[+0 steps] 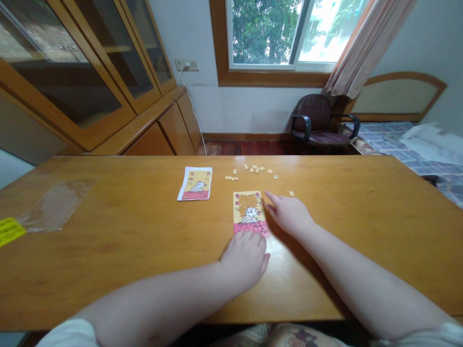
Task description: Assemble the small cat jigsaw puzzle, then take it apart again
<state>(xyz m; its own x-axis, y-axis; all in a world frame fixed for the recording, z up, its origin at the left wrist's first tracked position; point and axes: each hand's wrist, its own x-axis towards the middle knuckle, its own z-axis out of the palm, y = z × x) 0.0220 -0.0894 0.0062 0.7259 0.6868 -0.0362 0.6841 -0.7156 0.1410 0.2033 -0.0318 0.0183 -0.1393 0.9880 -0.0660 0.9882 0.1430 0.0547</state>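
Note:
A partly assembled jigsaw puzzle (238, 212) lies on the table in front of me, a white duck on yellow above a pink base. A gap in its upper middle shows bare wood. My left hand (246, 255) rests palm down across its bottom edge, fingers laid on the pink part and thumb out to the right. My right hand (290, 214) is at the puzzle's right edge, index finger stretched toward the top right corner and the other fingers partly hidden. I see no piece in either hand. One loose puzzle piece (291, 193) lies just beyond my right hand.
Several loose pieces (254, 168) are scattered behind the puzzle. To the left lies a reference picture card (198, 184) with the same duck. Farther left are a clear plastic bag (58, 205) and a yellow label (10, 231). An armchair (316, 120) stands beyond the wooden table (144, 231).

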